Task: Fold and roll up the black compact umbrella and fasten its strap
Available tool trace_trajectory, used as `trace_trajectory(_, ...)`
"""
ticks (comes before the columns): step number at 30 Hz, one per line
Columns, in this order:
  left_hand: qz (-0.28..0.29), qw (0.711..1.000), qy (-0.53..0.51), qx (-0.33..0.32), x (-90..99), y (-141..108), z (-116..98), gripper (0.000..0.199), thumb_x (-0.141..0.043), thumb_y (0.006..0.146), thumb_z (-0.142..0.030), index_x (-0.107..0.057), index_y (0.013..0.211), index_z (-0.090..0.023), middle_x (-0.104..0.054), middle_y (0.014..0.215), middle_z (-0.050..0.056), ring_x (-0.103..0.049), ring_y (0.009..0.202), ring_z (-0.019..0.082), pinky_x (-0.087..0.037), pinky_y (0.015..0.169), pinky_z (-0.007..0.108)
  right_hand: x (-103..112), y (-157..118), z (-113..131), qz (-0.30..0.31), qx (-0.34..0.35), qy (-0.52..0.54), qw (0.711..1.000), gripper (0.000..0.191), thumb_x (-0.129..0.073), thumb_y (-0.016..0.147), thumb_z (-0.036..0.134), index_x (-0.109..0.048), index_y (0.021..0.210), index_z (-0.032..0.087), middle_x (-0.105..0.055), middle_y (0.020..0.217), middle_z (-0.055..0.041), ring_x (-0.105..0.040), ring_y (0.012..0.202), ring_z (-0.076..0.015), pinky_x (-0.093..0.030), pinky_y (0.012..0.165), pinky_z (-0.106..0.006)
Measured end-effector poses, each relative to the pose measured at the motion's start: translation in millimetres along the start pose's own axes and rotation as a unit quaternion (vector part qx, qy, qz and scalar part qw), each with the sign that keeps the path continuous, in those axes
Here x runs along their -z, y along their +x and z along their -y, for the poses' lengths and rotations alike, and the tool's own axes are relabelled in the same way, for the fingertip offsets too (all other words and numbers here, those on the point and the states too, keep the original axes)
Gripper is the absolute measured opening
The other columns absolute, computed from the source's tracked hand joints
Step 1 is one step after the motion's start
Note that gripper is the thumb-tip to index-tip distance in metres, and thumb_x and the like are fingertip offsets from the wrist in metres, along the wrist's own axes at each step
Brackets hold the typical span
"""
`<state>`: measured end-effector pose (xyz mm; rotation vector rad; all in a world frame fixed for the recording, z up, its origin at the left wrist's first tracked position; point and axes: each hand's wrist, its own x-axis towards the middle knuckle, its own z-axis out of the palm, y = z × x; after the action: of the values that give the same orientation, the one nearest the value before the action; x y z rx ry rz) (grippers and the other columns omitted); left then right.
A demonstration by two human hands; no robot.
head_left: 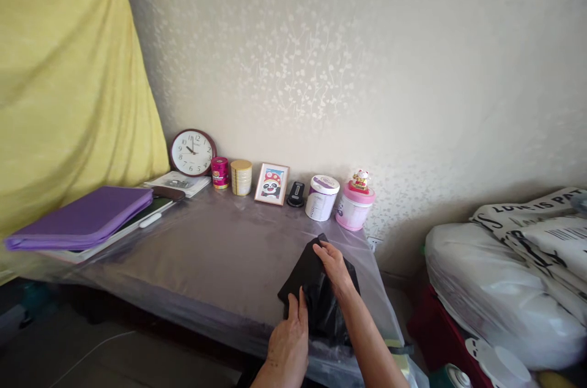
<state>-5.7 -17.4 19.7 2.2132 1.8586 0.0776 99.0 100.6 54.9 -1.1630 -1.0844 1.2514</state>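
A limp, slightly shiny black bag (pixel 316 290), likely plastic, lies at the front right of the table. My right hand (pixel 334 263) is closed on its upper edge, the fingers curled over a fold near the top corner. Lower down, my left hand (pixel 293 330) pinches the bag's left side between thumb and fingers. The fingertips of that hand are partly hidden in the folds. Creases run down the bag between both hands, and my right forearm covers some of its right side.
A table (pixel 215 247) under clear plastic stands against the wall. Along its back are a clock (pixel 193 153), a panda picture frame (pixel 272 184), a black stand (pixel 296 194) and several canisters. A purple folder (pixel 82 214) lies left; stuffed bags (pixel 495 278) are piled right.
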Motion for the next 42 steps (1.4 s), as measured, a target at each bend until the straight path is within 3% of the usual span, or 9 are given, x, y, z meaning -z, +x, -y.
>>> trace_trajectory(3, 0.004, 1.000, -0.001, -0.003, -1.5, 1, 2, 0.074, -0.043, 0.067, 0.004, -0.026, 0.138, -0.009, -0.027, 0.142, 0.024, -0.066, 0.084, 0.019, -0.052, 0.072, 0.026, -7, 5, -9, 0.006, 0.001, -0.031, 0.999, 0.043, -0.067, 0.064, 0.042, -0.059, 0.095, 0.013, -0.056, 0.057, 0.0044, -0.053, 0.050, -0.0109, -0.041, 0.046, -0.021)
trace_trajectory(7, 0.002, 1.000, -0.012, -0.004, -1.6, 1, 4, 0.067, -0.042, 0.070, 0.002, -0.032, 0.135, -0.009, -0.030, 0.141, 0.022, -0.065, 0.087, 0.020, -0.051, 0.075, 0.025, -12, 15, -26, -0.008, 0.015, -0.181, 0.983, 0.043, -0.057, 0.071, 0.038, -0.054, 0.104, 0.011, -0.054, 0.058, 0.0049, -0.054, 0.054, -0.0121, -0.043, 0.045, -0.022)
trace_trajectory(19, -0.050, 0.997, -0.061, -0.002, -14.8, -12, 22, 0.056, -0.037, 0.084, -0.018, -0.025, 0.138, -0.011, -0.034, 0.140, 0.016, -0.053, 0.111, 0.019, -0.046, 0.083, 0.024, -14, 19, -36, 0.059, 0.072, -0.344, 0.934, 0.031, -0.047, 0.080, 0.031, -0.052, 0.107, 0.014, -0.067, 0.059, 0.0021, -0.062, 0.054, -0.0122, -0.046, 0.059, -0.023)
trace_trajectory(24, -0.124, 0.990, -0.041, -0.049, -4.2, -13, 22, 0.059, -0.041, 0.081, -0.019, -0.027, 0.138, -0.026, -0.024, 0.146, 0.010, -0.050, 0.111, 0.023, -0.046, 0.085, 0.033, -14, 13, -28, 0.088, 0.096, -0.376, 0.917, 0.021, -0.045, 0.079, 0.026, -0.058, 0.094, 0.018, -0.068, 0.062, 0.0019, -0.064, 0.062, -0.0126, -0.045, 0.063, -0.023)
trace_trajectory(28, -0.126, 0.991, -0.016, -0.051, 4.9, -8, 9, 0.072, -0.049, 0.074, -0.016, -0.022, 0.139, -0.035, -0.016, 0.149, 0.004, -0.054, 0.101, 0.024, -0.049, 0.078, 0.036, -16, 8, -22, 0.111, 0.098, -0.385, 0.911, 0.021, -0.044, 0.078, 0.025, -0.060, 0.091, 0.020, -0.071, 0.067, 0.0015, -0.065, 0.068, -0.0133, -0.045, 0.067, -0.023)
trace_trajectory(32, -0.068, 0.997, -0.003, -0.036, 3.9, -5, 8, 0.075, -0.048, 0.073, -0.009, -0.020, 0.140, -0.029, -0.020, 0.148, 0.006, -0.057, 0.098, 0.021, -0.049, 0.079, 0.031, -16, 6, -21, 0.120, 0.100, -0.397, 0.904, 0.022, -0.043, 0.077, 0.024, -0.060, 0.091, 0.021, -0.072, 0.070, 0.0019, -0.065, 0.071, -0.0131, -0.044, 0.069, -0.024)
trace_trajectory(35, -0.042, 0.998, -0.008, -0.043, 2.2, -7, 13, 0.063, -0.043, 0.078, -0.009, -0.029, 0.137, -0.021, -0.026, 0.146, 0.009, -0.056, 0.103, 0.018, -0.047, 0.083, 0.026, -16, 3, -19, 0.124, 0.105, -0.408, 0.898, 0.022, -0.043, 0.077, 0.023, -0.061, 0.091, 0.021, -0.072, 0.071, 0.0025, -0.065, 0.072, -0.0127, -0.043, 0.068, -0.023)
trace_trajectory(39, -0.036, 0.999, -0.021, -0.029, 3.2, -8, 14, 0.050, -0.042, 0.081, -0.013, -0.038, 0.131, -0.015, -0.028, 0.144, 0.013, -0.057, 0.104, 0.018, -0.046, 0.085, 0.025, -17, 0, -19, 0.124, 0.118, -0.434, 0.885, 0.022, -0.044, 0.077, 0.022, -0.061, 0.090, 0.022, -0.072, 0.072, 0.0037, -0.064, 0.071, -0.0122, -0.042, 0.066, -0.022)
trace_trajectory(42, -0.057, 0.998, -0.025, -0.024, 3.1, -4, 9, 0.065, -0.048, 0.077, -0.012, -0.025, 0.138, -0.018, -0.018, 0.148, 0.014, -0.059, 0.099, 0.018, -0.047, 0.082, 0.027, -18, 0, -19, 0.124, 0.121, -0.441, 0.881, 0.022, -0.044, 0.077, 0.020, -0.062, 0.091, 0.023, -0.072, 0.071, 0.0042, -0.064, 0.069, -0.0122, -0.041, 0.064, -0.021)
